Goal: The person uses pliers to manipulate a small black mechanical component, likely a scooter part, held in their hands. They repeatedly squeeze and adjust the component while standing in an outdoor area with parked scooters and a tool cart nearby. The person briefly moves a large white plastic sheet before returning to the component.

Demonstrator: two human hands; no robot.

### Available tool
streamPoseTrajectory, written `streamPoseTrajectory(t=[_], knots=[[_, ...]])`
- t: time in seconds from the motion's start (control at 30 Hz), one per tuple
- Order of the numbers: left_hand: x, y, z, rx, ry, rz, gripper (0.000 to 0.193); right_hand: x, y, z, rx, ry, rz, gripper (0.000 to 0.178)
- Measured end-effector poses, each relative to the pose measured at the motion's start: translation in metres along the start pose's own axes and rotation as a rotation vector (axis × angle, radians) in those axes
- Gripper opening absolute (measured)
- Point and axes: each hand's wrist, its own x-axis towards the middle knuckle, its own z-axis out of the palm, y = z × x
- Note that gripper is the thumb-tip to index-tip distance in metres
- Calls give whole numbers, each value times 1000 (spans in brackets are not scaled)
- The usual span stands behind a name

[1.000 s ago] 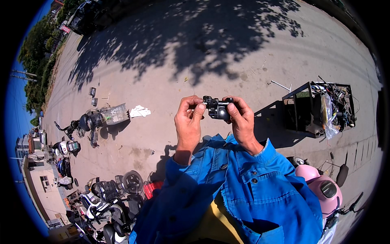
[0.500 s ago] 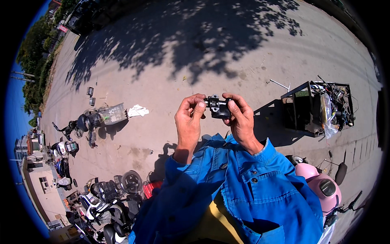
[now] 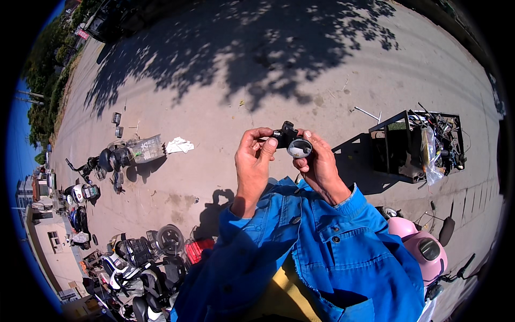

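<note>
I hold a small black mechanical part [image 3: 285, 131] up in front of my chest, between both hands. Its round, pale-rimmed face [image 3: 299, 148] now points up towards me; its exact kind is unclear. My left hand [image 3: 255, 156] pinches the narrow black end between thumb and fingers. The fingers of my right hand [image 3: 319, 161] are closed round the other side, beside the round face. Blue jacket sleeves cover both forearms.
An open metal-framed bin [image 3: 413, 142] full of scrap parts stands to the right. A pink scooter [image 3: 424, 247] is close at the lower right. Several parked scooters [image 3: 139, 273] crowd the lower left, and a motorbike [image 3: 120, 155] stands farther left beside a white cloth [image 3: 179, 145].
The part has been turned in my hands, so its round face shows where its side and bracket lugs showed before. Both hands keep hold and stay nearly in place.
</note>
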Motion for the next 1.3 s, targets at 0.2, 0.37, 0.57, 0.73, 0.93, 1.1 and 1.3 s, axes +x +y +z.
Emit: streamPoseTrajectory(t=[0.2, 0.37, 0.57, 0.73, 0.93, 1.1, 1.3], knots=[[-8, 4, 4, -6, -58, 49, 41, 3, 5, -7, 150, -51, 105, 27], [-11, 2, 7, 33, -85, 110, 48, 6, 9, -19, 307, -106, 267, 32], [-15, 11, 11, 190, -140, 256, 45, 1, 6, -7, 171, -1, 316, 38], [-16, 17, 12, 244, -149, 263, 44, 2, 6, -9, 181, -68, 304, 44], [-16, 22, 14, 278, -157, 291, 43, 0, 2, -2, 188, -151, 268, 49], [-15, 22, 16, 290, -171, 327, 41, 2, 3, -8, 212, -158, 262, 43], [-12, 19, 17, 281, -183, 353, 37, 5, 3, -10, 216, -154, 201, 32]])
